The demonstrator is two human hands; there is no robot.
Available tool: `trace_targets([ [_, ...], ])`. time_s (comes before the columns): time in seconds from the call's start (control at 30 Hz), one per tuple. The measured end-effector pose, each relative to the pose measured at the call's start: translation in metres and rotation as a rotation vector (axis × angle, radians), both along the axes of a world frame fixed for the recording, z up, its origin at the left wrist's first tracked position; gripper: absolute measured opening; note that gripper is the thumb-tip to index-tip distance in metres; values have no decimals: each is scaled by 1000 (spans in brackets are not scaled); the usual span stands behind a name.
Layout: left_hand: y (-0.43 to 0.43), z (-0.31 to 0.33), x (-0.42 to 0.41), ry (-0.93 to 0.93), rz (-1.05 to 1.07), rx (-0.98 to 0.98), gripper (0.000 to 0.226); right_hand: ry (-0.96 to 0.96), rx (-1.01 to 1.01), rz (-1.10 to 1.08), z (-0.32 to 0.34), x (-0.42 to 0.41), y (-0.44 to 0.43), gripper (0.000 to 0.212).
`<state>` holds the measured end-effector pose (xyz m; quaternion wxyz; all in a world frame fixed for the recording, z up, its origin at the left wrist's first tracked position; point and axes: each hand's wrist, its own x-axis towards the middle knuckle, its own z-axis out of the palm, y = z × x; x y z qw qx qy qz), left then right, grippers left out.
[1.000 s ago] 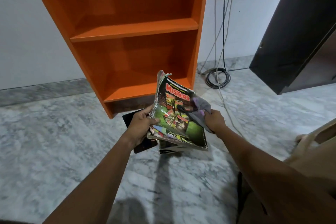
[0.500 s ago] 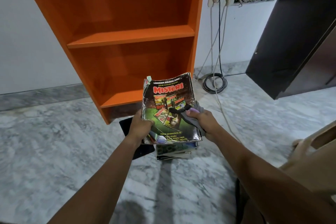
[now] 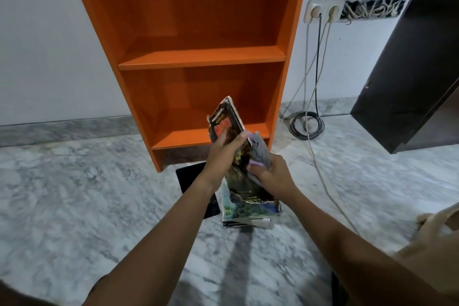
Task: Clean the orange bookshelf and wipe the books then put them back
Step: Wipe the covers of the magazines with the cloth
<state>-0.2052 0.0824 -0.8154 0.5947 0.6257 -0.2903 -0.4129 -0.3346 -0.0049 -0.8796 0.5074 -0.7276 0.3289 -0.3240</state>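
The orange bookshelf [image 3: 198, 57] stands against the wall in the upper middle of the frame, and just below it, at the centre, we see a worn book [image 3: 223, 119] held tilted on edge above a stack of books [image 3: 248, 212] on the marble floor [image 3: 74, 206]. The left hand [image 3: 222, 154] grips the book, its fingers curled over the cover, while the right hand [image 3: 273, 176] clutches a grey cloth [image 3: 259, 148] against the book's right side.
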Motion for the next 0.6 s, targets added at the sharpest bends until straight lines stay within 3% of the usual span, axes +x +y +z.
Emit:
trace_targets([
  [0.07,-4,4,0,39,23,-47,45,68,-118,-20,-7,3,9,15],
  [0.13,-4,2,5,27,72,-42,54,82,-232,-33,-12,4,16,24],
  [0.2,-3,0,8,68,71,-41,38,97,-301,-19,-10,1,24,3],
  [0.23,-1,-1,8,83,74,-52,26,108,-350,-14,-9,1,26,15],
  [0.3,-1,-6,7,87,119,-80,23,105,-414,31,-8,4,29,36],
  [0.4,-1,-9,3,142,185,-103,21,127,-533,64,-8,10,29,34],
  [0.5,-4,-12,-1,243,194,-112,26,175,-517,-23,-7,15,22,34],
  [0.6,-7,-13,-5,345,180,-113,30,223,-377,-100,-5,17,11,29],
])
